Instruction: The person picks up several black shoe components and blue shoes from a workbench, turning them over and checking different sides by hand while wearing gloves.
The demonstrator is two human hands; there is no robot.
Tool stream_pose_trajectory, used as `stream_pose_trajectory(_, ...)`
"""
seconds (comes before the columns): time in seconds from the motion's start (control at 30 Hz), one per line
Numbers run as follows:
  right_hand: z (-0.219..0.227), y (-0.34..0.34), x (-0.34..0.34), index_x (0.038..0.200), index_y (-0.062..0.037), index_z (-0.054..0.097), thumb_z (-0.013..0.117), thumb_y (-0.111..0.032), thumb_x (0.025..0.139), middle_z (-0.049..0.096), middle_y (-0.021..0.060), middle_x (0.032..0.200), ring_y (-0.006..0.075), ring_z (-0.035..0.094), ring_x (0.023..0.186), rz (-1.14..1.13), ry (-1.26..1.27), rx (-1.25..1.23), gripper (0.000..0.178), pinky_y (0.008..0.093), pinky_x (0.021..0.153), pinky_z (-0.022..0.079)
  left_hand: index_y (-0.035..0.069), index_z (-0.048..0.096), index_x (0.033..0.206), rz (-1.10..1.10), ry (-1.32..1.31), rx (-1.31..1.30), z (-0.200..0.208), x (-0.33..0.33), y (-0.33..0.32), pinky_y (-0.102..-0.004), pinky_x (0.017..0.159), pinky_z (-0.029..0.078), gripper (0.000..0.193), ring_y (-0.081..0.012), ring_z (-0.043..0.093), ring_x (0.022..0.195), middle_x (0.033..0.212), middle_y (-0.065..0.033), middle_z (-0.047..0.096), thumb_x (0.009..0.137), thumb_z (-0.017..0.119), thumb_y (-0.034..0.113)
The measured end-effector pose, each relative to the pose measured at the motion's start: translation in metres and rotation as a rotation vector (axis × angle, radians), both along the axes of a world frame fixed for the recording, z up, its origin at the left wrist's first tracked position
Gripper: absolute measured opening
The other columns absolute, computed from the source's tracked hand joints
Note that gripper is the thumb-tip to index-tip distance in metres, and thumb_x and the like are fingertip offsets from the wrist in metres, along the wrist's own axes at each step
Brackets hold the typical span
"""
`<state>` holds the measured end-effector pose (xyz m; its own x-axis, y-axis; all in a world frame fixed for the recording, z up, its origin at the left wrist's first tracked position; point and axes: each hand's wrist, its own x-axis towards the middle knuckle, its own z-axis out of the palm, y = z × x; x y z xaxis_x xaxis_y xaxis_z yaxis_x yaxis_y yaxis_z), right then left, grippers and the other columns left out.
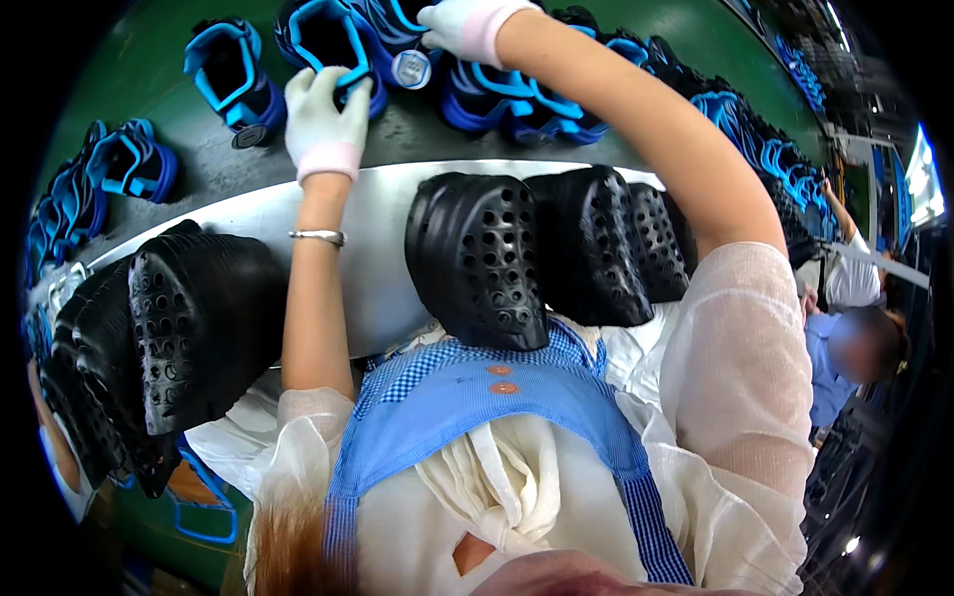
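My left hand [326,114], in a white glove with a pink cuff, is closed with its fingertips over the heel of a black shoe with bright blue trim [323,35]. My right hand [472,25], gloved alike, reaches to the top edge with curled fingers at the collar of the neighbouring blue-trimmed shoe [390,22]; its fingertips are partly hidden. A round white tag [410,70] shows at the heel between my hands. Left of my left hand stands another shoe [227,72], with a dark round disc [248,136] at its heel.
Rows of similar shoes [482,99] line the dark green work surface [224,179]. Along the pale near edge [373,214] lie stacks of black moulded pieces with round holes [477,258], more [199,323] at left. A co-worker in blue [830,363] is at right; another person's arm [60,437] shows at left.
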<state>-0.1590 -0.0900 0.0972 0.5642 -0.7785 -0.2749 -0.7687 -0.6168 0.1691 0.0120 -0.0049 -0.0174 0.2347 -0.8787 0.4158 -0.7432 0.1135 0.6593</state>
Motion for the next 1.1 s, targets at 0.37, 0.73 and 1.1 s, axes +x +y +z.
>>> stream_pose_trajectory(0.37, 0.095, 0.157, -0.137, 0.105, -0.0047, 0.064, 0.061, -0.022, 0.087, 0.067, 0.0116, 0.086, 0.0238, 0.068, 0.084, -0.343, -0.697, 0.132, 0.024, 0.0332, 0.074, 0.054, 0.021, 0.067, 0.112, -0.167, -0.07, 0.136, -0.001, -0.016, 0.016, -0.037, 0.087, 0.048, 0.041, -0.0296, 0.06, 0.098, 0.119, -0.0167, 0.053, 0.076, 0.071, 0.041)
stream_pose_trajectory(0.73, 0.085, 0.28, -0.155, 0.104, -0.0087, 0.061, 0.077, -0.029, 0.065, 0.061, 0.0086, 0.099, 0.0269, 0.061, 0.09, -0.183, -0.61, -0.072, 0.047, 0.0351, 0.077, 0.051, 0.013, 0.06, 0.123, -0.153, -0.115, 0.061, 0.025, -0.018, 0.04, -0.0385, 0.096, 0.043, 0.049, -0.0301, 0.051, 0.114, 0.12, -0.0162, 0.055, 0.08, 0.068, 0.037)
stream_pose_trajectory(1.1, 0.067, 0.28, -0.16, 0.081, -0.0063, 0.059, 0.077, -0.027, 0.066, 0.058, 0.0084, 0.084, 0.0266, 0.06, 0.076, -0.172, -0.687, -0.097, 0.032, 0.035, 0.065, 0.05, 0.011, 0.062, 0.12, -0.234, 0.017, 0.119, 0.05, -0.015, 0.065, -0.0327, 0.085, 0.049, 0.04, -0.0212, 0.063, 0.09, 0.115, -0.0152, 0.057, 0.085, 0.066, 0.03)
